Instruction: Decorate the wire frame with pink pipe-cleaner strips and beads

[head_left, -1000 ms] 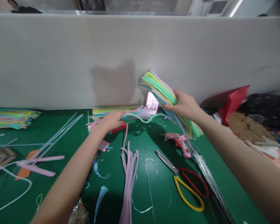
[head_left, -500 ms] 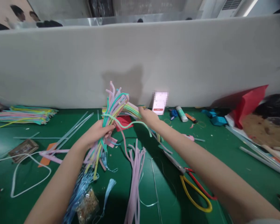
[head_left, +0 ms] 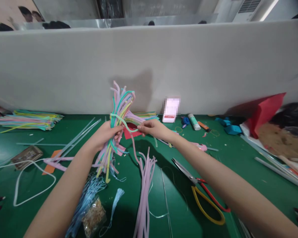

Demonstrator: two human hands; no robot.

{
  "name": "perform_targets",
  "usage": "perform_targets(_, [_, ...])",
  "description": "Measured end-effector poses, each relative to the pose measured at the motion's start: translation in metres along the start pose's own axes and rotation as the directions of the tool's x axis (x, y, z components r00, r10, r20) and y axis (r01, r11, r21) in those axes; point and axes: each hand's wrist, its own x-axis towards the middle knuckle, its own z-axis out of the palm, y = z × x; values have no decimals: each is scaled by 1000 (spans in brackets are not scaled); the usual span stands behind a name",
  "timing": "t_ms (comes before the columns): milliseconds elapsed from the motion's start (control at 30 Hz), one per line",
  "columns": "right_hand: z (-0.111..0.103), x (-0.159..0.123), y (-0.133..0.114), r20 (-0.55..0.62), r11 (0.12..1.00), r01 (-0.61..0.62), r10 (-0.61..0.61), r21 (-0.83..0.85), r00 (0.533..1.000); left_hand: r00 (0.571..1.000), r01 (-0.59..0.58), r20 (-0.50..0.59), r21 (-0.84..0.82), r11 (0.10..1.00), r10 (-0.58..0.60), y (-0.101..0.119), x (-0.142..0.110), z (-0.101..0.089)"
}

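My left hand [head_left: 109, 134] is closed round a tilted bundle of pastel pipe cleaners [head_left: 123, 102] in pink, lilac, teal and yellow. A mint-green pipe cleaner [head_left: 119, 118] crosses the front of that bundle. Its loose end lies between the thumb and fingers of my right hand [head_left: 152, 129], which pinches it just right of the bundle. Behind my right hand, more pipe cleaners lie against the wall. Lilac pipe cleaners [head_left: 145, 188] lie below on the green table [head_left: 188, 221]. Large scissors [head_left: 195, 181] with red and yellow handles rest under my right forearm, blades open.
Another pipe cleaner pile [head_left: 32, 119] sits at the far left. Blue tassels [head_left: 85, 201] and a small clear bag [head_left: 94, 215] lie near my left forearm. A lit phone [head_left: 170, 110] leans on the white partition [head_left: 201, 66], beside a glue stick [head_left: 194, 121]. Red paper [head_left: 265, 110] stands at right.
My right hand has let go of the pipe cleaners at the back and come down and left to pinch the mint-green end. My left hand still grips the bundle.
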Motion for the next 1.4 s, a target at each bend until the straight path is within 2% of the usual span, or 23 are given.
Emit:
perform_targets(100, [-11, -15, -7, -9, 993, 13, -12, 113, 1000, 999, -2, -35, 6, 1000, 2, 2, -2, -4])
perform_targets(233, [-32, -42, -17, -117, 976, 25, 1, 217, 993, 995, 2, -96, 39, 999, 2, 9, -8, -11])
perform_targets(300, [-42, -56, -21, -160, 962, 16, 29, 274, 987, 990, -5, -139, 180, 984, 30, 13, -11, -14])
perform_targets(367, [-53, -68, -24, -210, 953, 7, 59, 301, 976, 972, -48, -190, 416, 908, 139, 15, -13, -15])
perform_targets(433, [-61, -79, -27, -315, 949, 21, 83, 314, 945, 950, -66, -215, 577, 814, 229, 17, -16, -14])
perform_targets(500, [-63, -89, -31, -459, 943, 57, 105, 326, 882, 951, -48, -235, 532, 845, 202, 20, -21, -11])
perform_targets(567, [-53, -99, -34, -537, 941, 72, 125, 331, 835, 966, -34, -233, 314, 949, 112, 22, -28, -5])
perform_targets(600, [-43, -104, -36, -519, 940, 62, 130, 335, 845, 972, -36, -222, 169, 985, 74, 24, -31, 0])
perform_targets(633, [-30, -108, -37, -459, 934, 36, 140, 354, 877, 977, -40, -208, 28, 999, 45, 26, -34, 4])
perform_targets(700, [2, -114, -37, -305, 902, -4, 150, 431, 940, 984, -25, -177, -174, 984, -6, 28, -41, 14])
perform_targets(800, [49, -117, -35, -160, 888, -31, 118, 460, 980, 986, 26, -149, -274, 961, -69, 27, -52, 27])
perform_targets(900, [77, -112, -34, -100, 900, -37, 89, 434, 991, 984, 67, -138, -286, 956, -111, 24, -64, 36])
perform_targets(1033, [87, -102, -45, -177, 983, 36, -3, 182, 984, 991, 74, -85, -276, 958, -102, 26, -75, 47])
perform_targets(1100, [88, -100, -53, -179, 995, 81, -69, 63, 981, 992, 27, -114, -265, 964, -59, 29, -76, 51])
perform_targets(1167, [90, -101, -56, -192, 995, 102, -97, 16, 977, 983, -26, -182, -255, 967, -21, 32, -75, 52])
perform_targets(1233, [90, -104, -53, -262, 996, 92, -89, -1, 961, 965, -58, -261, -261, 963, -13, 36, -72, 48])
perform_targets(1333, [88, -108, -41, -398, 998, 34, -13, 45, 917, 934, -96, -357, -308, 947, -22, 42, -71, 40])
perform_targets(1400, [84, -108, -34, -374, 986, 7, 57, 169, 926, 919, -137, -395, -352, 926, -14, 45, -71, 36])
